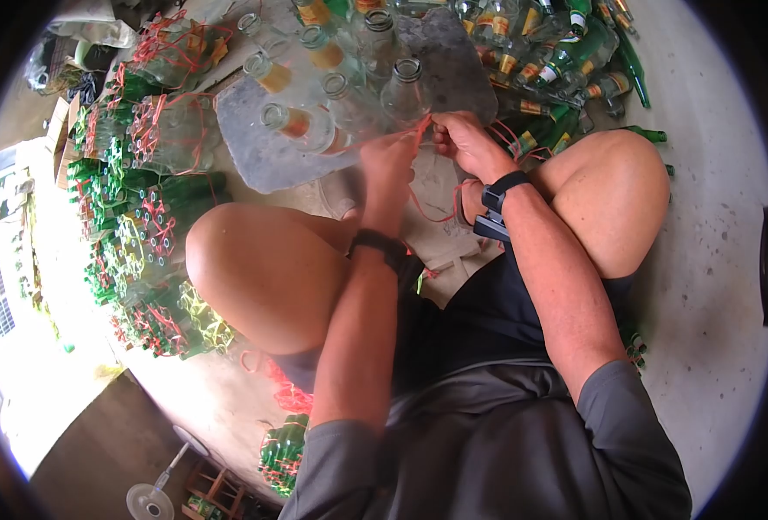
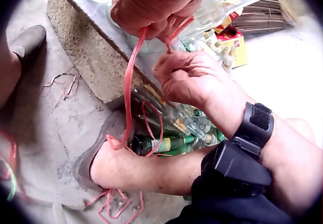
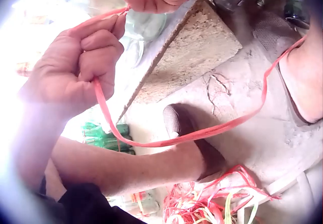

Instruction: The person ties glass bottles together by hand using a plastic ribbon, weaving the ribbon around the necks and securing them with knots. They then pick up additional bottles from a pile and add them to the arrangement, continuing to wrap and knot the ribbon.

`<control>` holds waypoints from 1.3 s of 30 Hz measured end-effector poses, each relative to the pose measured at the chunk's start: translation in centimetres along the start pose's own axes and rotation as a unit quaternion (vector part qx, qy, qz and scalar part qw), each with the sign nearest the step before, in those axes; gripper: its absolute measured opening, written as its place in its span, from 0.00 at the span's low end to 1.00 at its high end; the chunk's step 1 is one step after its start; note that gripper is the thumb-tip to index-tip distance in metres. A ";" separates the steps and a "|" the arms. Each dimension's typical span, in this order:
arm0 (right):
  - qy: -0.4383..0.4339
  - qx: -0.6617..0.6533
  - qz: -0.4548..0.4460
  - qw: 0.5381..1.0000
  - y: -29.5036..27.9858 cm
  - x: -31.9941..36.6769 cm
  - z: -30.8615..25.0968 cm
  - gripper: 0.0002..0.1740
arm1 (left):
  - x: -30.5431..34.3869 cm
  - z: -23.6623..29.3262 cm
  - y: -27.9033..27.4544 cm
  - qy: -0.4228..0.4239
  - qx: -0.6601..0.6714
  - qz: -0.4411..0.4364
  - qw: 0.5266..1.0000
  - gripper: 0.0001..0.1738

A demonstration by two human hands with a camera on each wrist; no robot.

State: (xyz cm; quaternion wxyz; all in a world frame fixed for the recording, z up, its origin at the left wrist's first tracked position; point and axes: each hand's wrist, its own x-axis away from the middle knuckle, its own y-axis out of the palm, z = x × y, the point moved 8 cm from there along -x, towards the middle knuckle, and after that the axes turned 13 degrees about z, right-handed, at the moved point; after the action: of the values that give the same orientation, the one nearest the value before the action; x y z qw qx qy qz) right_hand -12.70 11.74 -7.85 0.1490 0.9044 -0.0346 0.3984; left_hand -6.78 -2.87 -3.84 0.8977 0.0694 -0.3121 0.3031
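Red plastic twine [image 3: 202,133] is stretched between my two hands at the near edge of a stone slab [image 1: 271,169]. My left hand [image 1: 388,165] grips it with curled fingers, and a length [image 2: 129,82] hangs from that hand toward the right ankle. Close beside it, my right hand [image 1: 471,143] pinches the twine between thumb and fingers. Just beyond both hands, several clear glass bottles stand grouped on the slab, the nearest clear bottle [image 1: 406,95] right at the fingertips. Some have orange-yellow labels, like the leftmost labelled bottle [image 1: 296,126].
Bundles of green bottles [image 1: 154,225] tied with twine stand to the left. Loose bottles [image 1: 566,69] are heaped at the back right. A rough block [image 2: 91,52] supports the slab. Tangled twine [image 3: 202,204] lies on the floor by the feet.
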 end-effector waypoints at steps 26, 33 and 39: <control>-0.083 0.123 0.022 0.989 0.5 0.1 -0.7 0.12 | 0.8 1.0 -0.8 0.051 -0.005 0.025 0.998 0.15; -0.061 0.089 0.010 0.994 0.3 1.3 -1.2 0.11 | -0.4 -0.2 0.0 0.241 0.027 -0.081 0.967 0.14; 0.006 0.154 -0.023 0.988 -0.6 3.1 1.0 0.12 | 1.9 1.4 -0.1 0.248 0.056 -0.120 0.960 0.13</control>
State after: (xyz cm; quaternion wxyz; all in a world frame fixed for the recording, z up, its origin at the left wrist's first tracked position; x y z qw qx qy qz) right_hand -9.83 12.16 -6.37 0.0168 0.9148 0.0487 0.4007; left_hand -6.24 -2.38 -1.58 0.9714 0.0789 -0.0514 0.2179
